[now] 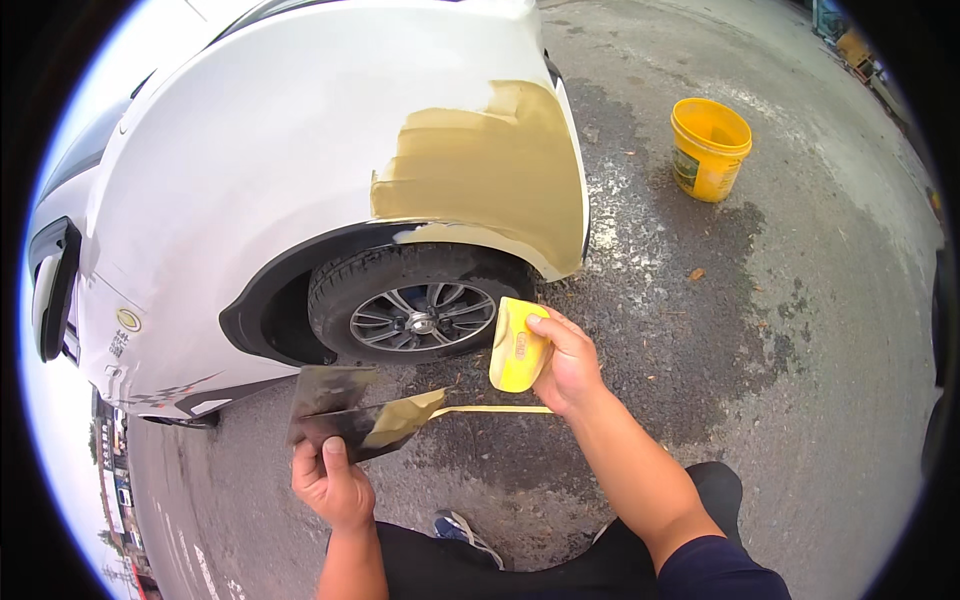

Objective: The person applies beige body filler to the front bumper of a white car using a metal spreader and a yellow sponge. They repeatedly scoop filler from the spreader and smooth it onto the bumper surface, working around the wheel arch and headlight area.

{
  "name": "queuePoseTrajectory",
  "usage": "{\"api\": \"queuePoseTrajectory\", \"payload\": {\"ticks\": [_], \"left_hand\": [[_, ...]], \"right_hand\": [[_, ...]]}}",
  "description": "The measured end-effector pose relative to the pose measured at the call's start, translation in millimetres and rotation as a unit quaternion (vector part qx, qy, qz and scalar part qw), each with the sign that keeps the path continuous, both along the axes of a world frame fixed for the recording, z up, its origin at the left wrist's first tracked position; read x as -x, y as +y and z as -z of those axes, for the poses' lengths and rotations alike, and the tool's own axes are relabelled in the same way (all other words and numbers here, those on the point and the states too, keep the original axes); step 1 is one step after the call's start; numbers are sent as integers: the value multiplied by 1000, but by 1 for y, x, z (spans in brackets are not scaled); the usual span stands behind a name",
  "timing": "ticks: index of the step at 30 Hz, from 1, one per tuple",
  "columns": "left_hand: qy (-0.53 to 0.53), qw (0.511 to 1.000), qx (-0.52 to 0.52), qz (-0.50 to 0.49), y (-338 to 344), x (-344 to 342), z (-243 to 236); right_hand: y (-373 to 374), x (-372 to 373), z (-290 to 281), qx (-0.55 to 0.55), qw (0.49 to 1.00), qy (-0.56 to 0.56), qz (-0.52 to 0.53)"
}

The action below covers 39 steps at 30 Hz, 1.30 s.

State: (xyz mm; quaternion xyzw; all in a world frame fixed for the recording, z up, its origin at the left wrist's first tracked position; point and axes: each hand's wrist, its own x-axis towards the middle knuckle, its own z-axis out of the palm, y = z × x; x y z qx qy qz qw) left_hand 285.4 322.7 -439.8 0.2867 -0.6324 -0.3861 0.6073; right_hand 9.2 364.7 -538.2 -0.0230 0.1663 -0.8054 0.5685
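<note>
- The yellow spreader [512,362] is pinched between the right hand's [567,368] thumb and curled fingers, near the wheel [422,322].
- The left hand [336,488] clasps a dark board [335,425], thumb on top; putty [405,418] covers its right end, and tilting could let some slide off.
- Beyond, tan filler [480,165] coats the white car [240,150]; if wet, a stray knuckle might smear it.
- A yellow bucket [712,160] stands well apart.

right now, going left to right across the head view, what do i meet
Black side mirror → round yellow emblem → left hand → silver wheel hub → yellow spreader → right hand → yellow bucket.
</note>
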Motion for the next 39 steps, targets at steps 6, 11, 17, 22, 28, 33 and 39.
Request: {"api": "queuePoseTrajectory", "payload": {"ticks": [6, 11, 17, 22, 28, 33, 39], "left_hand": [[131, 934, -330, 21, -48, -108, 23], [112, 919, -372, 66, -65, -181, 56], [114, 921, -373, 17, -76, -224, 55], [78, 922, -378, -20, -72, -226, 50], [69, 932, -355, -19, -68, -206, 46], [47, 929, -366, -23, -72, -196, 44], [41, 924, -379, -34, -77, -195, 43]], "right_hand": [[-21, 12, 156, -122, 972, -104, 170], [-48, 23, 207, -125, 951, -116, 259], [-90, 55, 202, -123, 932, -20, 341], [-99, 62, 204, -90, 918, -11, 386], [-109, 62, 198, -271, 799, 253, 474], [-117, 60, 193, -282, 726, 314, 543], [-126, 54, 185, -344, 692, 327, 543]]}}
